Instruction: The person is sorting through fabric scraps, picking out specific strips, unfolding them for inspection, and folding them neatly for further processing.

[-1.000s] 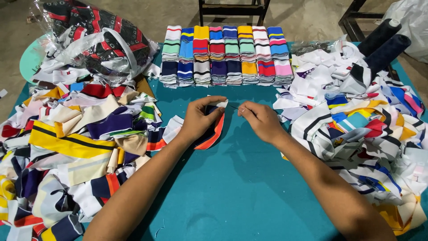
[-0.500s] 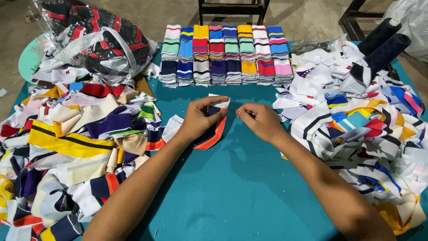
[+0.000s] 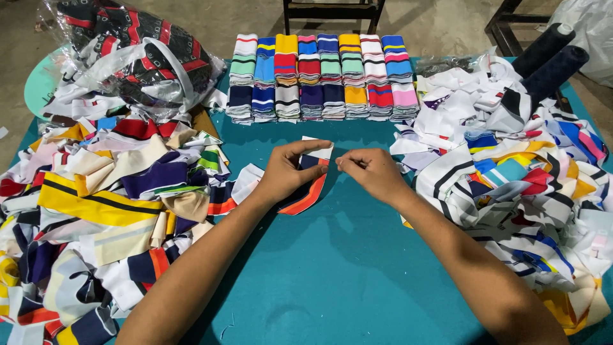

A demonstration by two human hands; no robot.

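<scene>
A striped collar piece (image 3: 311, 185) is pressed flat mid-surface by the left hand (image 3: 288, 171); the right hand (image 3: 372, 174), fingers pinched together, touches its edge. Folded stacks (image 3: 322, 76) are finished; loose heaps (image 3: 102, 198) remain unsorted.

free: bare teal table (image 3: 345, 275) near edge | blocked: scrap heaps left (image 3: 96, 211), right (image 3: 523, 172); folded stacks (image 3: 319, 76) behind

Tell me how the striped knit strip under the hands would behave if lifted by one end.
The knit strip would probably droop limply, since it lies flat and curved on the table. It looks thin, so likely light. Unlikely to roll or tip, lying flat under the left hand.
</scene>
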